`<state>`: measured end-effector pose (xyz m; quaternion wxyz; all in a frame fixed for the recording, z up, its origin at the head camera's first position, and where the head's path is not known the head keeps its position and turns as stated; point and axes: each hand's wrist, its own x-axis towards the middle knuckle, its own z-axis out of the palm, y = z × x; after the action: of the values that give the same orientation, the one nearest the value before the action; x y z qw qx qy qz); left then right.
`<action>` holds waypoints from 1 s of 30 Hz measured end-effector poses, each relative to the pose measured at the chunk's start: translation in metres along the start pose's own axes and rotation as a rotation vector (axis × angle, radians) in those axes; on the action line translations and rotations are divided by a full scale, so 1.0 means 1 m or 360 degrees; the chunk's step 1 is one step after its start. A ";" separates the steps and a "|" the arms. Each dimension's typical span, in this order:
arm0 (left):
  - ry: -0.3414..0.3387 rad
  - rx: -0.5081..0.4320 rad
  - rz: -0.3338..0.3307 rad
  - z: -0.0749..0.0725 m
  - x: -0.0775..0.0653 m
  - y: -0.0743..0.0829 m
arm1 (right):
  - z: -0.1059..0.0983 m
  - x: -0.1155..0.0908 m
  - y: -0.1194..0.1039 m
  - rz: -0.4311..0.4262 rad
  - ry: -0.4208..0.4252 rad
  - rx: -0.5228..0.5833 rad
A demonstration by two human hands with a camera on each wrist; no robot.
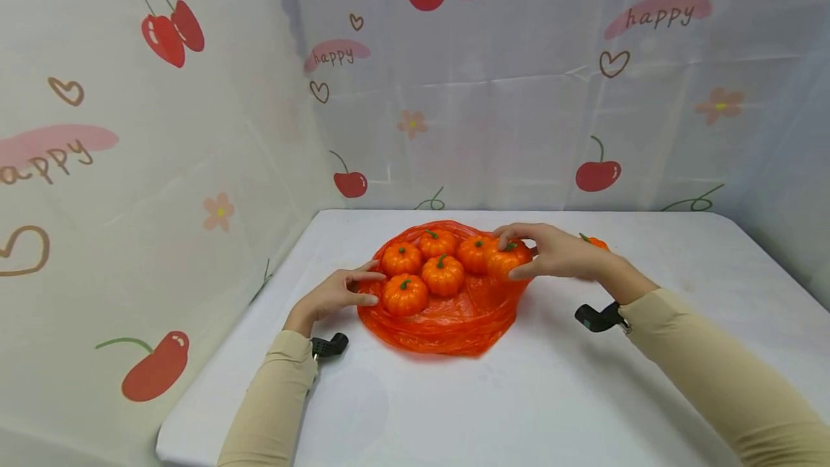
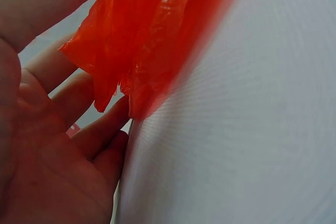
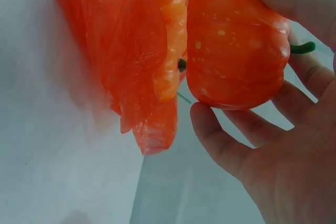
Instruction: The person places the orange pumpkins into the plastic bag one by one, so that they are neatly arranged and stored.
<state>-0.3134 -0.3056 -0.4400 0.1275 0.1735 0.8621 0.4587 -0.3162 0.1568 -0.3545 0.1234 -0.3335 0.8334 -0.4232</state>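
Note:
A thin red plastic bag (image 1: 447, 337) lies spread on the white table, its mouth open upward. Several small orange toy pumpkins (image 1: 443, 276) with green stems sit inside it. My right hand (image 1: 560, 252) grips one more pumpkin (image 3: 236, 40) between thumb and fingers, over the bag's right side; in the right wrist view it is held just apart from the bag (image 3: 115, 40). At the bag's left rim is my left hand (image 1: 332, 295), its fingers loosely extended. The left wrist view shows those fingers (image 2: 79, 98) beside the crumpled bag edge, not curled round it.
Another orange pumpkin (image 1: 594, 242) lies on the table behind my right forearm, partly hidden. The white table (image 1: 441, 409) has rounded corners. Cherry-print curtains (image 1: 506, 114) hang close behind it and along the left and right sides.

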 end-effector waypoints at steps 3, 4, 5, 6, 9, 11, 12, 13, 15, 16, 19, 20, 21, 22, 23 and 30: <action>0.0005 0.0011 0.0002 0.000 0.000 -0.001 | 0.003 0.005 0.000 0.0028 -0.0007 -0.0068; 0.0009 0.0015 0.0003 0.000 0.000 -0.001 | 0.005 0.007 0.000 0.0037 -0.0009 -0.0101; 0.0011 0.0019 0.0006 0.000 0.000 -0.001 | 0.006 0.009 0.001 0.0039 -0.0012 -0.0127; 0.0011 0.0024 0.0009 0.000 0.000 -0.001 | 0.007 0.011 0.001 0.0037 -0.0018 -0.0159; 0.0012 0.0025 0.0015 0.000 0.000 0.000 | 0.011 0.016 0.000 0.0024 -0.0040 -0.0223; 0.0011 0.0024 0.0009 0.000 0.001 0.000 | 0.014 0.019 0.000 0.0021 -0.0052 -0.0234; 0.0010 0.0026 0.0006 0.000 0.001 0.000 | 0.016 0.021 0.000 0.0016 -0.0057 -0.0245; 0.0011 0.0026 0.0001 0.000 0.001 0.000 | 0.018 0.022 0.000 0.0017 -0.0061 -0.0246; 0.0013 0.0027 -0.0010 0.000 0.001 -0.001 | 0.021 0.024 0.001 0.0018 -0.0063 -0.0258; 0.0013 0.0030 -0.0012 0.000 0.001 -0.001 | 0.023 0.025 0.003 0.0018 -0.0065 -0.0267; 0.0018 0.0045 -0.0010 0.000 0.002 0.000 | 0.028 0.028 0.005 0.0014 -0.0069 -0.0289; 0.0018 0.0047 -0.0007 0.000 0.001 0.000 | 0.029 0.028 0.006 0.0015 -0.0068 -0.0300; 0.0020 0.0052 -0.0005 0.000 0.001 0.001 | 0.031 0.029 0.007 0.0017 -0.0069 -0.0308; 0.0020 0.0053 -0.0005 0.000 0.001 0.001 | 0.032 0.030 0.007 0.0021 -0.0071 -0.0316; 0.0019 0.0052 -0.0006 0.000 0.001 0.001 | 0.033 0.030 0.008 0.0022 -0.0072 -0.0320; 0.0006 0.0022 -0.0022 0.001 0.000 0.001 | 0.041 0.034 0.011 0.0023 -0.0076 -0.0364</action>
<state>-0.3130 -0.3046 -0.4393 0.1280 0.1675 0.8666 0.4522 -0.3269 0.1131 -0.3860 0.1073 -0.3495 0.8754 -0.3164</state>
